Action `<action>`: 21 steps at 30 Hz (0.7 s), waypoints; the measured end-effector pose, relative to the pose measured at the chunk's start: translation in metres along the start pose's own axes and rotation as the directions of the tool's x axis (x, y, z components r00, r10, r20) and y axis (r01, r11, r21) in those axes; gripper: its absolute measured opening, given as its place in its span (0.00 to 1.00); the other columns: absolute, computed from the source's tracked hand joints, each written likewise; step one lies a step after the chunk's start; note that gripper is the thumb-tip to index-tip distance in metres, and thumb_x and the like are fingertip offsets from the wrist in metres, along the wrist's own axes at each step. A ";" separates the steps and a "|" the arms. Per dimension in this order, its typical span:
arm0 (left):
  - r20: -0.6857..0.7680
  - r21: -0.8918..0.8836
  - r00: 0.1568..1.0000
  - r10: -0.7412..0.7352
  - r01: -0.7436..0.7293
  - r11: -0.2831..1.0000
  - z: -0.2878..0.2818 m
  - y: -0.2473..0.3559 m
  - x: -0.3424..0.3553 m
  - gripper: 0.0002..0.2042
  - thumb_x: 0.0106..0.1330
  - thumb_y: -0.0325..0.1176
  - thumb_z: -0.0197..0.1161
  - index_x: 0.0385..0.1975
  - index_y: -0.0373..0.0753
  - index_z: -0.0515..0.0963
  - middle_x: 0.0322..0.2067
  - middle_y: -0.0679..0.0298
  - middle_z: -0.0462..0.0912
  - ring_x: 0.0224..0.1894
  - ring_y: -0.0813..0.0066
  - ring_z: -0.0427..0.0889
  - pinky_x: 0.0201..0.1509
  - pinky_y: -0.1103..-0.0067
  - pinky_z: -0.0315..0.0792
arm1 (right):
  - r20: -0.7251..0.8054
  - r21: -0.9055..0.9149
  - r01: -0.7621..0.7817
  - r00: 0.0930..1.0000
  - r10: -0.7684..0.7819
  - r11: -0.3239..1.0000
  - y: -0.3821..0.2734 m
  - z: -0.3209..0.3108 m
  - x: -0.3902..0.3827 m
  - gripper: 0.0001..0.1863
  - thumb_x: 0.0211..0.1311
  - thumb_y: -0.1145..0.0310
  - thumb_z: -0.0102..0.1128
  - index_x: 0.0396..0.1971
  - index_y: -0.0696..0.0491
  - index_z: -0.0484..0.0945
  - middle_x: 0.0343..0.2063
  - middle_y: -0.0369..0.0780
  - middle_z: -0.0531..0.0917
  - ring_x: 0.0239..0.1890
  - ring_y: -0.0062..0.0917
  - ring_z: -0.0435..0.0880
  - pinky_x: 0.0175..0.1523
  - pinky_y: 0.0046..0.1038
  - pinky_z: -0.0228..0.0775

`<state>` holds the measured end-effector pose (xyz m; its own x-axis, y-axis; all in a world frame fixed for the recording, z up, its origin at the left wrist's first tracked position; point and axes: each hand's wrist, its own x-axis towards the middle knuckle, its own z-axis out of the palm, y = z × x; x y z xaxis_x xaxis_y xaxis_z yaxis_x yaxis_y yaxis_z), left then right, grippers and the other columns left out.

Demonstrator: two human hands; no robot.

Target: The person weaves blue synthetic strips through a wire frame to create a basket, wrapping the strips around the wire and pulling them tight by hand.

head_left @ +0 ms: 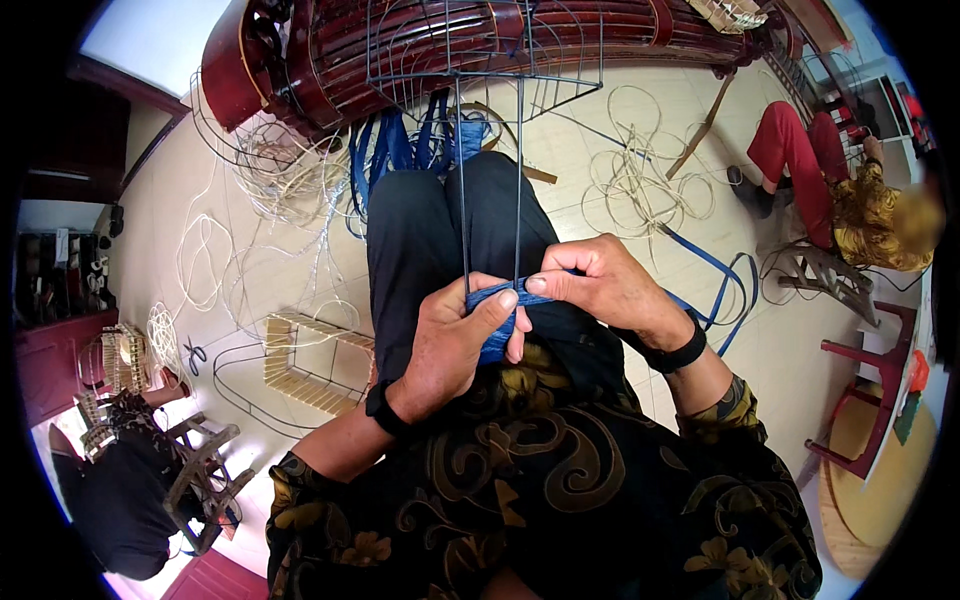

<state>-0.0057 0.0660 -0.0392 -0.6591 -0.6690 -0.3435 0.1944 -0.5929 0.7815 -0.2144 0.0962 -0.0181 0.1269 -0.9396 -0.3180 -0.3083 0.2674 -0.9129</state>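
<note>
Over my lap, my left hand (455, 325) grips the near end of a black wire frame (518, 190), its thumb pressed on a blue strip (490, 297) wound across the two parallel wires. Just to the right, my right hand (595, 285) pinches the same blue strip between thumb and finger. More of the strip trails off behind my right wrist to a loose blue length (735, 290) on the right. Away from me, the wires run up into a wire basket frame (485, 75) with curved ribs. The strip's underside is hidden by my fingers.
A dark red slatted bench (420, 45) stands ahead. Loose pale cane coils (640, 175) and blue strips (390, 150) lie on the floor. A partly wrapped rectangular frame (315, 365) rests at my left. Seated people (120, 480) (800, 160) are on both sides.
</note>
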 end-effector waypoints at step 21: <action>0.177 -0.159 0.983 -0.038 0.067 0.985 -0.012 -0.006 -0.002 0.08 0.72 0.30 0.52 0.40 0.30 0.71 0.31 0.53 0.81 0.26 0.72 0.79 0.32 0.78 0.75 | 0.021 -0.173 -0.150 0.988 0.156 0.973 -0.057 0.002 -0.018 0.17 0.66 0.62 0.60 0.22 0.57 0.75 0.13 0.35 0.67 0.19 0.15 0.62 0.24 0.25 0.57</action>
<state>0.0032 0.0658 -0.0497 -0.7844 -0.5558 -0.2754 0.2631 -0.7002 0.6638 -0.1975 0.0986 0.0391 0.0971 -0.8817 -0.4618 -0.4821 0.3642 -0.7968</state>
